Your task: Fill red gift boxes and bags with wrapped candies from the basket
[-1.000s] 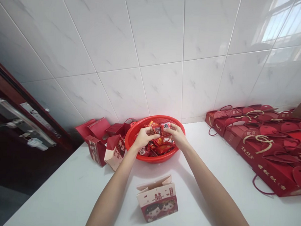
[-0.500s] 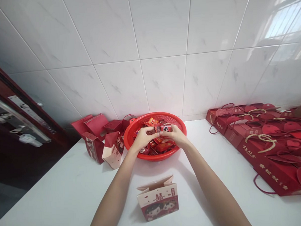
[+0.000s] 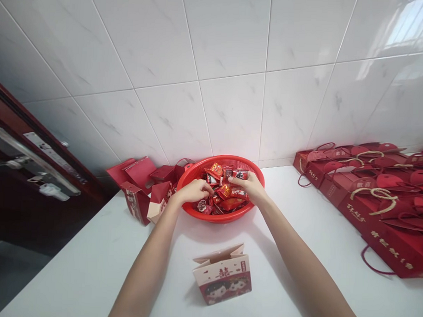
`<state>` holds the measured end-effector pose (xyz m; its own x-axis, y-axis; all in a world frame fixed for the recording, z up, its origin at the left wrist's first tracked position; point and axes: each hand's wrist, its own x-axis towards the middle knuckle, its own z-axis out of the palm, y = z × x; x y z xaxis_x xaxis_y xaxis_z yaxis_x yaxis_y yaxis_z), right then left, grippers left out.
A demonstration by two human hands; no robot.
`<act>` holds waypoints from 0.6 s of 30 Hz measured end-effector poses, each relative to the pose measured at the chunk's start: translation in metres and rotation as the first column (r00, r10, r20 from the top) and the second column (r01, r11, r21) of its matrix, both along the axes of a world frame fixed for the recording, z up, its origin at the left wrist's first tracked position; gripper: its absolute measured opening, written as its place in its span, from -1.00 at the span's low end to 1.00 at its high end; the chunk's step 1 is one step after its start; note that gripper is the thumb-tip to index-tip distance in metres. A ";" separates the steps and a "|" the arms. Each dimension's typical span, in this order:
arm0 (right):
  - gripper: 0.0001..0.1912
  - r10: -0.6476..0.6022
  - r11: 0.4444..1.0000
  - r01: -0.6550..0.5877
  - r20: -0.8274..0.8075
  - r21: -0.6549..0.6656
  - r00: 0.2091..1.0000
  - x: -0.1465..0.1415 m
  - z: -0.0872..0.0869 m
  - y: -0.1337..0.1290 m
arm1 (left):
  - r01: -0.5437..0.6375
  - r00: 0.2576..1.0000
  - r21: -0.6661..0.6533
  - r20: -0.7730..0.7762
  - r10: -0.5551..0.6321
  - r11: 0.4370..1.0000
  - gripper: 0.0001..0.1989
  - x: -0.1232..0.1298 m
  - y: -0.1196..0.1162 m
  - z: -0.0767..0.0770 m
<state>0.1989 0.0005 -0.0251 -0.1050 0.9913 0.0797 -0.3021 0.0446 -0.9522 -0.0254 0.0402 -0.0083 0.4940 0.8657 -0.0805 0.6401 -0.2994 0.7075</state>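
A red plastic basket with small wrapped packets in it stands against the tiled wall. My left hand is over its left side, fingers curled down at the packets; what they hold, if anything, is hidden. At the basket's right side, the fingers of my right hand are closed on a red packet with a dark character. Nearer to me, between my forearms, a small cream and red paper box stands upright with its top open.
Several small red and cream paper boxes stand left of the basket. Rows of red gift boxes with rope handles fill the right side of the white table. A dark red door with a metal handle is at far left.
My hands have moved apart: the left went left and down over the packets, the right stayed by the packet with the dark character. The view has shifted slightly.
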 end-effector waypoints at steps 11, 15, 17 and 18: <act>-0.64 -0.005 0.999 0.004 -0.028 -0.037 1.000 -0.001 0.004 -0.002 | 0.030 0.969 -0.049 -0.244 -0.041 0.998 -0.73 -0.019 0.012 0.019; -0.61 -0.012 1.000 0.012 -0.024 -0.018 1.000 -0.002 0.003 -0.001 | 0.111 0.938 -0.052 -0.326 -0.122 0.992 -0.81 -0.014 0.000 0.009; -0.60 -0.010 1.000 0.009 -0.026 -0.014 1.000 -0.002 0.002 -0.001 | 0.103 0.922 -0.020 -0.374 -0.103 0.995 -0.87 -0.009 -0.004 0.004; -0.60 -0.009 1.000 0.008 -0.024 -0.015 1.000 -0.001 0.002 -0.001 | 0.092 0.919 -0.002 -0.385 -0.086 0.996 -0.84 -0.007 -0.005 0.002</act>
